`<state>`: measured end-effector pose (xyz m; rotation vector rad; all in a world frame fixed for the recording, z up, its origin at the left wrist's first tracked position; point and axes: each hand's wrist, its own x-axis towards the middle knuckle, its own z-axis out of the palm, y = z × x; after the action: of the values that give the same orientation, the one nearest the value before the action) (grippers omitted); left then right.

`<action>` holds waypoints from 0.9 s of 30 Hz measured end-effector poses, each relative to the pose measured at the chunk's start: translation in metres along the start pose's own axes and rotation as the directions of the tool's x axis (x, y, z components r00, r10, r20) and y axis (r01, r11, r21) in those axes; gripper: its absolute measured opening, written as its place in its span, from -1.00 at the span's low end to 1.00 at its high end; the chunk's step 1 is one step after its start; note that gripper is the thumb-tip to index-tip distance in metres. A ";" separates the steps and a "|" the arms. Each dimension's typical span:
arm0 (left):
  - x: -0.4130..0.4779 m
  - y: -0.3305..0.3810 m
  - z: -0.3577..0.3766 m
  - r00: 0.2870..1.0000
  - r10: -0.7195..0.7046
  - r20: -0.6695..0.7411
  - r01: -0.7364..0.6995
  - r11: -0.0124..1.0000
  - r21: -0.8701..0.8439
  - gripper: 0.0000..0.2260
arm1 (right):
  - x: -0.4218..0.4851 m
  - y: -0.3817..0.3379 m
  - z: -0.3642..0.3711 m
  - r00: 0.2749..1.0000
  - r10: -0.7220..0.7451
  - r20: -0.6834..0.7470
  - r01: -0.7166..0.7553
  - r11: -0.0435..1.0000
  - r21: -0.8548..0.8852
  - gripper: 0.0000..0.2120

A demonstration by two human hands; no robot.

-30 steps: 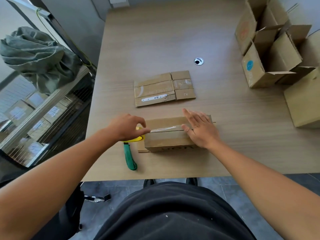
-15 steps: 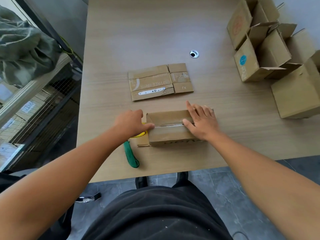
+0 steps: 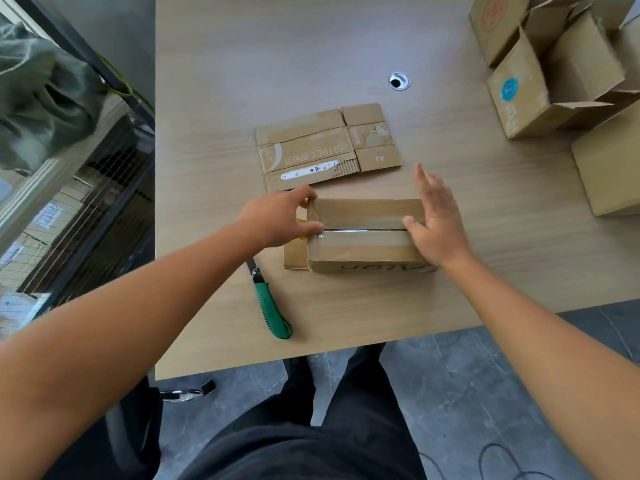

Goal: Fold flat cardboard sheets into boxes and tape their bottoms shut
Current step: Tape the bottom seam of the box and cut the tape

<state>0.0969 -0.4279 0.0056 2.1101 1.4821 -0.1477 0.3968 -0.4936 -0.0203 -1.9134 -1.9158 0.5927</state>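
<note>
Lying between the two hands on the counter point(image 3: 214, 323), the box point(image 3: 363, 252) has its left end under the left hand point(image 3: 277, 221) and its right end under the right hand point(image 3: 438, 226). The left hand's fingers curl over that end, the index tip at the far corner and the thumb tip pressed on the clear tape point(image 3: 363, 237) at the seam; a sliver of the yellow tape roll point(image 3: 300, 220) peeps from beneath the palm, and I cannot tell whether the hand grips it. The right hand is wide, its fingers straight and spread beyond the far edge, its thumb touching the seam's right end. The box's long axis runs from one hand to the other, taped bottom facing up, its printed side wall turned toward the person, and a flap point(image 3: 295, 256) juts out below the left hand. Near the left wrist lies a green knife point(image 3: 273, 308); beyond the fingertips, a flat cardboard sheet point(image 3: 325, 147). Well past the right hand stand open boxes point(image 3: 526, 88).
</note>
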 end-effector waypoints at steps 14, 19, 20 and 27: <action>0.006 -0.005 0.002 0.999 0.047 -0.002 -0.048 0.999 -0.013 -0.44 | -0.112 -0.184 0.217 0.966 0.070 0.250 -0.037 0.990 -0.134 -0.36; 0.007 -0.013 0.008 0.999 0.045 0.012 -0.045 0.999 0.022 -0.45 | -0.113 -0.172 0.212 0.969 0.055 0.242 -0.025 0.992 -0.124 -0.65; 0.008 -0.014 0.007 0.999 0.046 0.014 -0.046 0.999 0.024 -0.45 | -0.122 -0.164 0.200 0.965 0.044 0.257 -0.028 0.997 -0.067 -0.68; 0.002 -0.014 0.007 0.999 0.036 -0.019 -0.037 0.999 -0.035 -0.42 | -0.187 -0.116 0.085 0.960 0.189 0.209 -0.242 0.931 0.274 -0.84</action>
<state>0.0866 -0.4264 -0.0064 2.1140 1.4450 -0.0883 0.2552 -0.6829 -0.0236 -1.9377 -1.6095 1.0883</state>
